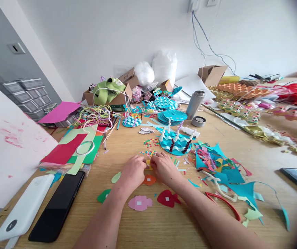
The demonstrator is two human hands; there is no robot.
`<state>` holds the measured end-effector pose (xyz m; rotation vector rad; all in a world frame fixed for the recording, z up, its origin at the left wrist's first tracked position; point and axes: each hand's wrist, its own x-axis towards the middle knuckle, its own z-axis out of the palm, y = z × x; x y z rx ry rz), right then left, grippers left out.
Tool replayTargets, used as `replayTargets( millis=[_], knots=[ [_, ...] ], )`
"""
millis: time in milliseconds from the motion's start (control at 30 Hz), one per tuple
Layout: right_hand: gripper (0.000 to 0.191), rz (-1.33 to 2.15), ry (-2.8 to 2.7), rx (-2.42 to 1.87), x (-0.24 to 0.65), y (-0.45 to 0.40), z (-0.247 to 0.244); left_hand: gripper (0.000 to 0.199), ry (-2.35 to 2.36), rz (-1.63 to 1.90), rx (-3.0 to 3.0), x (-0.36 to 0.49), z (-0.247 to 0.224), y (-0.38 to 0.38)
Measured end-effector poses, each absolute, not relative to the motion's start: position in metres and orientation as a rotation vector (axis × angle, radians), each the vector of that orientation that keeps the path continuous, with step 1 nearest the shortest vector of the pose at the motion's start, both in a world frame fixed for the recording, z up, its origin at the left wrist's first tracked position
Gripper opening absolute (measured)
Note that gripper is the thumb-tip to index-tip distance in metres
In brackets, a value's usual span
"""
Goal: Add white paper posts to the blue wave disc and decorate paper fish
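Pinches a yellow cutout (149, 165) between the bent, closed fingers of the left hand (136, 169) and the right hand (163, 166), just above or on the desk (91, 193); cannot tell which, nor make out its full outline behind the fingers. Has an orange fish (152, 181) lying just below, between the wrists, with a white square on top. Nearer still, has a pink fish (134, 203) and a red fish (171, 196) side by side but apart, both with a white square. By the left forearm, has a pale green fish (115, 177) and a green fish (102, 196). Beyond the fingers, has scattered confetti (151, 142) and, to its right, a blue disc (178, 150) with upright twisted stems. Farther right, has blue scraps (233, 174); at far left, a black phone (57, 207).
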<state>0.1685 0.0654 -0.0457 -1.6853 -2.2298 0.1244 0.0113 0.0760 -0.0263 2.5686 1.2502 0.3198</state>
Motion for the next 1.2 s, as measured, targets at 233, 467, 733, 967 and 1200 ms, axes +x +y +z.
replayTargets(
  millis=[233,467,733,967,1200],
  knots=[
    [0.012,0.263,-2.223,-1.701,0.170,0.069,-0.047,0.040,1.176,0.207,2.670,0.005,-0.019,0.072],
    [0.013,0.392,-2.222,-1.756,0.172,0.072,-0.044,0.047,1.173,0.111,2.609,0.002,-0.017,0.073],
    [0.012,0.399,-2.193,-1.741,0.172,0.071,-0.046,0.056,1.130,0.083,2.602,-0.002,-0.018,0.073],
    [0.014,0.450,-2.167,-1.731,0.173,0.073,-0.045,0.054,1.145,0.059,2.611,-0.002,-0.015,0.072],
    [0.014,0.480,-2.164,-1.733,0.173,0.074,-0.046,0.051,1.145,0.063,2.631,-0.001,-0.015,0.070]
  ],
)
